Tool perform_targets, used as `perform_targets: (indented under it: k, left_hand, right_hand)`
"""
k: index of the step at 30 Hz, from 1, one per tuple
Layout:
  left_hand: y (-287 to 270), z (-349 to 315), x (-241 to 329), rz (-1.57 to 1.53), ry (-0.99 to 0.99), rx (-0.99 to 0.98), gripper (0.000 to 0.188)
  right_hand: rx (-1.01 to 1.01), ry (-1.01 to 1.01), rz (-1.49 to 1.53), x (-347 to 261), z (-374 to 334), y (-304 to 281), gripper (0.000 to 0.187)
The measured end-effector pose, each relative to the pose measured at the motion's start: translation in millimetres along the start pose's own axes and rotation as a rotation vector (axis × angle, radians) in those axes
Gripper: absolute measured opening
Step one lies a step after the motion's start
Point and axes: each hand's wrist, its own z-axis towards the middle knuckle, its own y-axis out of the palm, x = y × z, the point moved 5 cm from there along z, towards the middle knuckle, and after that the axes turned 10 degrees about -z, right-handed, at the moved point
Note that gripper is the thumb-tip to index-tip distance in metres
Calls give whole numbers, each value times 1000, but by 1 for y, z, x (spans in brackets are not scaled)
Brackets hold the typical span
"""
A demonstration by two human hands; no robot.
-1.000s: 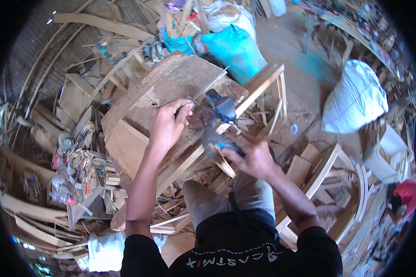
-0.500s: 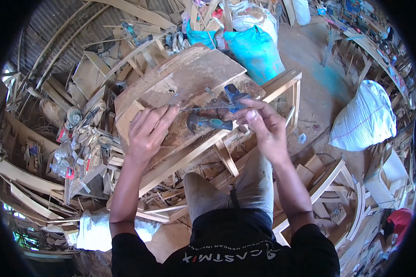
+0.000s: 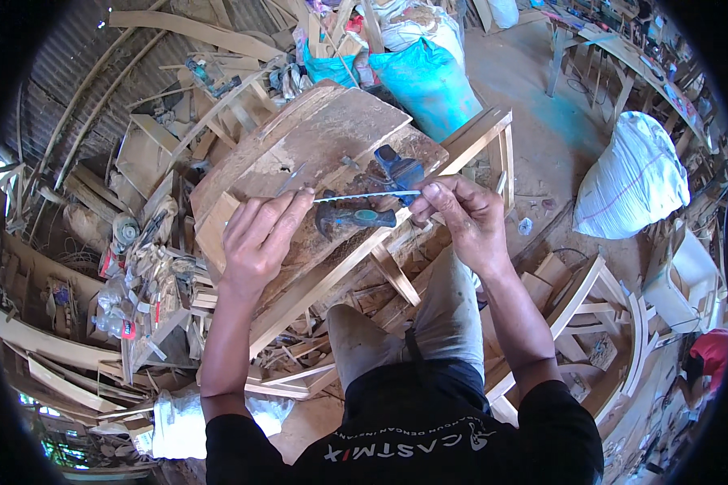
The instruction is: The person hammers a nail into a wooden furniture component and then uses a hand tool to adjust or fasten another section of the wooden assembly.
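Observation:
A thin, narrow saw blade (image 3: 367, 196) with a toothed edge is stretched level between my two hands, above the workbench. My left hand (image 3: 260, 236) pinches its left end between thumb and fingertips. At the other end, my right hand (image 3: 467, 217) grips it with thumb and fingers. Just behind the blade, a blue vise-like metal piece (image 3: 399, 168) sits on the bench. Below the blade lies a dark tool (image 3: 356, 218) with a green oval on it; its exact kind I cannot tell.
The worn wooden workbench (image 3: 332, 133) is dusty, with a wooden frame (image 3: 332, 279) along its near side. Wood scraps (image 3: 166, 267) pile up at the left. A turquoise sack (image 3: 429, 85) stands behind, a white sack (image 3: 632, 178) at right. Another person's red garment (image 3: 710, 356) shows far right.
The blade has turned so its toothed edge shows clearly. My right hand's fingers have closed in around its end. The whole view has shifted slightly.

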Motion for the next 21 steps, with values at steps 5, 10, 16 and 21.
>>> perform_targets:
  k: [5, 10, 16, 21]
  left_hand:
    - [5, -2, -2, -37, -27, 16, 43]
    - [3, 0, 0, -38, -14, 24, 41]
    - [9, 4, 2, -73, -43, 11, 38]
    - [20, 4, 1, -183, -113, -35, 37]
  right_hand:
    - [27, -47, -56, 5, -2, -1, 22]
    - [35, -36, -49, 9, -4, 0, 20]
    - [75, -63, -40, 10, -5, -4, 19]
    - [100, -74, -11, 16, -5, -11, 18]
